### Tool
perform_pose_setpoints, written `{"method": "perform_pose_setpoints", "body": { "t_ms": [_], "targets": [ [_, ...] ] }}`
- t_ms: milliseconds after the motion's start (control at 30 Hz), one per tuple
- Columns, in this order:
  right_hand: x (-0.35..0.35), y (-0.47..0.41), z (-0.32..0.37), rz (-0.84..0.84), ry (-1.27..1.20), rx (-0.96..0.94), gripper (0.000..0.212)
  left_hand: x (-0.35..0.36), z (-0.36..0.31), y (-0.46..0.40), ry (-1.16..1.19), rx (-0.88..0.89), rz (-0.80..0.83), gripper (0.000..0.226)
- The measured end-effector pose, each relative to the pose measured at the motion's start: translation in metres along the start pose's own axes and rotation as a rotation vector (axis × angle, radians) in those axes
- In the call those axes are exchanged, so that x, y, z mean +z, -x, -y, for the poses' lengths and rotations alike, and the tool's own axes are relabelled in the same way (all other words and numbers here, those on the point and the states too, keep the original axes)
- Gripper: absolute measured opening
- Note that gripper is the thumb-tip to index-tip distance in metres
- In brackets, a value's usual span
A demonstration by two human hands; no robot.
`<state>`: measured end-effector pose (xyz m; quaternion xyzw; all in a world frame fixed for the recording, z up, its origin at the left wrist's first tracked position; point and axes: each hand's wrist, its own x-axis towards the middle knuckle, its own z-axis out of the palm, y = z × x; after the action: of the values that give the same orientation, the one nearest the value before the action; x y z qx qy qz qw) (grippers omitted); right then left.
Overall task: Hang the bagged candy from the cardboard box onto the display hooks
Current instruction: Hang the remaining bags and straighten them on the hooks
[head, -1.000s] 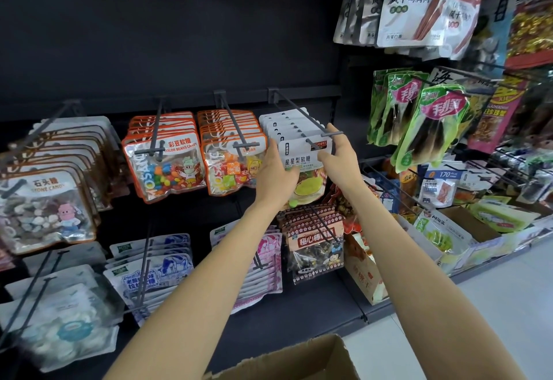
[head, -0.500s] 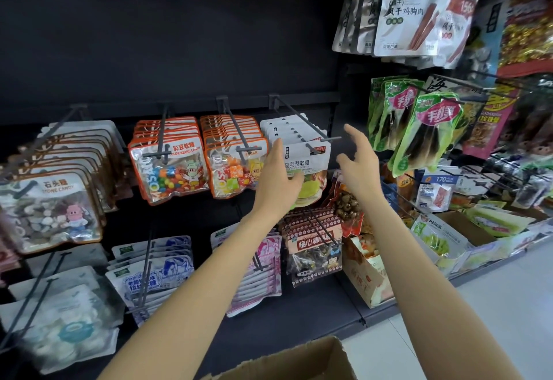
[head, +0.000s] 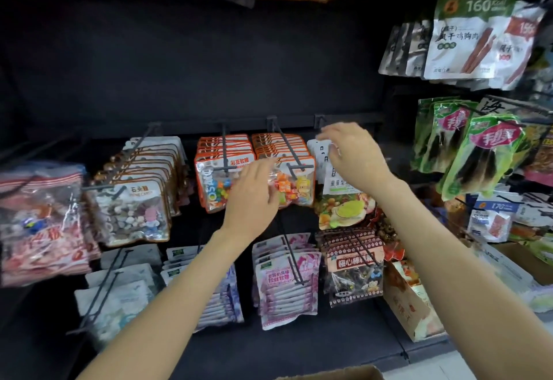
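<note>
Head view: both hands, left hand and right hand, hover empty, fingers loosely apart, before the white-topped star-gummy candy bag hanging at two o'clock. Next, probably reach the brown cardboard box at six o'clock.

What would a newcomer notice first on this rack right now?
Two bare arms reaching in: the left hand spread open over the orange candy bags in the middle row, the right hand open over the white bags on the next hook. Bright green packs hang at the right.
</note>
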<state>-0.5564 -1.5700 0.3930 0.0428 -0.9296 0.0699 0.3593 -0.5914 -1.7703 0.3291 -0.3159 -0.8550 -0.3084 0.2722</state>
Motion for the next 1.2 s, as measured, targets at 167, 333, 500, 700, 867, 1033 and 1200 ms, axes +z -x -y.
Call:
{"method": "perform_pose_setpoints", "body": {
  "t_ms": [167, 333, 500, 700, 867, 1033, 1200],
  "targets": [
    [0.049, 0.005, 0.003, 0.347, 0.277, -0.086, 0.055, 0.018, 0.003, -0.037, -0.334, 0.036, 0.167, 0.063],
    [0.053, 0.013, 0.007, 0.345, 0.191, -0.036, 0.058, 0.025, 0.002, -0.034, -0.409, 0.072, 0.248, 0.063],
    [0.051, 0.007, 0.006, 0.254, 0.051, -0.022, 0.049, 0.023, 0.001, -0.031, -0.342, 0.075, 0.219, 0.06],
    [0.062, -0.012, 0.005, 0.377, 0.034, -0.075, 0.053, 0.017, -0.001, -0.039, -0.338, 0.095, 0.208, 0.057],
    [0.067, -0.017, -0.005, 0.319, -0.008, -0.114, 0.052, 0.014, 0.0, -0.041, -0.315, 0.129, 0.189, 0.056],
    [0.078, -0.049, -0.013, 0.336, -0.085, -0.051, 0.046, 0.011, 0.009, -0.056, -0.243, 0.006, 0.195, 0.049],
    [0.083, -0.056, -0.009, 0.462, -0.115, -0.186, 0.031, 0.014, 0.014, -0.069, -0.299, -0.05, 0.357, 0.052]
  ]
}}
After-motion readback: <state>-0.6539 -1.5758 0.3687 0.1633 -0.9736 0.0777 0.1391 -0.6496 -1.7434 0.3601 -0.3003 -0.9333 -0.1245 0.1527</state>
